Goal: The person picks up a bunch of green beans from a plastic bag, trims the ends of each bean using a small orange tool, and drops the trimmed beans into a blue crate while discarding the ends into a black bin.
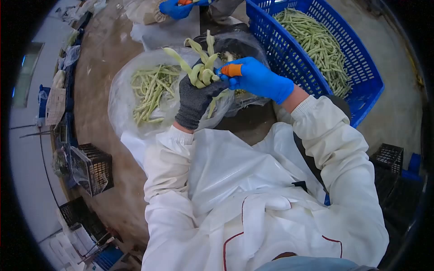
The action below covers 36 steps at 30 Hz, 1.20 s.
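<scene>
My left hand, in a dark grey knit glove, is closed round a small bunch of pale green beans whose tips fan upward. Close against the bunch's right side is my right hand in a blue glove. A short orange sleeve-like piece shows at its thumb and fingers, which are pressed together at the bean ends; what they pinch is hidden. Below and left of the bunch, a clear plastic bag lies spread open with loose green beans in it. Behind my hands sits a second plastic bag with dark scraps.
A blue perforated crate heaped with green beans stands at right. Across from me is a co-worker's blue-gloved hand with an orange piece. Black crates stand along the left wall, another crate at far right.
</scene>
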### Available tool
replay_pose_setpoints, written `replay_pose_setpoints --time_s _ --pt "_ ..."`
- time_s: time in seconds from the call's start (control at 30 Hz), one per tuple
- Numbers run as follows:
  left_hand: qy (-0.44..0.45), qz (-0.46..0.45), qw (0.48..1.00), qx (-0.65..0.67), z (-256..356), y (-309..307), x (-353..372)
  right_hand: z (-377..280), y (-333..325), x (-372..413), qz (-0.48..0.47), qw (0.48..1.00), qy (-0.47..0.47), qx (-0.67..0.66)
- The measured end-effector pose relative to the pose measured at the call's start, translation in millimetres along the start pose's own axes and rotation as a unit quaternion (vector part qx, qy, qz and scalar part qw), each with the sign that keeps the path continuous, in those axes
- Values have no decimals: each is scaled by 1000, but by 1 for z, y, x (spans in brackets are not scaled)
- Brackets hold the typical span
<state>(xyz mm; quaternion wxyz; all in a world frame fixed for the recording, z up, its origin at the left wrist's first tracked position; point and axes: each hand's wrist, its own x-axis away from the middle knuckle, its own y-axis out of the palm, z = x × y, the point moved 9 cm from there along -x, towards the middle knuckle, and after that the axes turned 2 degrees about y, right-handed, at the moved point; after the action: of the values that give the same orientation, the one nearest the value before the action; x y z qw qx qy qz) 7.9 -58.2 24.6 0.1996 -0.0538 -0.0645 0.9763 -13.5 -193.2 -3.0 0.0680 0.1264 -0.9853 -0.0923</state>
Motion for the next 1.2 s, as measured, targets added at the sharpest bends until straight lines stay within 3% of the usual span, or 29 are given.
replay_pose_setpoints --time_s 0.07,0.17,0.27,0.37,0.4,0.5,0.53,0.6,0.7,0.73,0.77,0.8,0.83,0.9,0.97,1.07,1.13,1.2 --pt "-21 20 998 60 -9 -5 -1 -3 0 0 3 999 8 32" --pt "2 70 993 96 -6 -16 -3 3 -4 -4 29 997 54 -41" --pt "74 100 988 86 -2 -52 -9 0 -39 -7 62 992 39 100" --pt "83 139 976 143 23 -95 -8 -22 -81 7 154 971 50 175" --pt "66 169 975 128 5 -122 -8 -32 -98 11 200 959 17 200" --pt "162 198 966 38 21 -168 6 -52 -177 32 345 907 -70 231" --pt "113 248 950 150 18 -179 11 -59 -189 43 361 908 -80 195" --pt "113 248 953 135 18 -188 17 -84 -205 59 391 906 -100 124" --pt "127 211 968 37 23 -181 20 -87 -168 41 289 878 -167 342" --pt "165 182 969 -34 28 -166 20 -78 -150 39 294 847 -138 421" --pt "202 150 962 -105 32 -151 20 -82 -124 34 269 794 -204 506" --pt "194 135 970 -66 31 -145 16 -84 -96 30 241 728 -266 584" --pt "185 120 975 -26 30 -139 12 -81 -73 23 187 768 -277 546" --pt "300 83 923 -225 51 -104 19 -70 -33 19 100 835 -260 476" --pt "276 74 938 -195 49 -95 16 -52 -10 16 34 890 -203 407" --pt "215 110 970 -26 40 -104 8 -28 -16 11 -11 911 -68 406" --pt "75 159 965 194 13 -121 -1 -40 -26 14 37 831 -127 541" --pt "88 192 974 77 16 -121 0 -39 -27 15 63 754 -155 635"
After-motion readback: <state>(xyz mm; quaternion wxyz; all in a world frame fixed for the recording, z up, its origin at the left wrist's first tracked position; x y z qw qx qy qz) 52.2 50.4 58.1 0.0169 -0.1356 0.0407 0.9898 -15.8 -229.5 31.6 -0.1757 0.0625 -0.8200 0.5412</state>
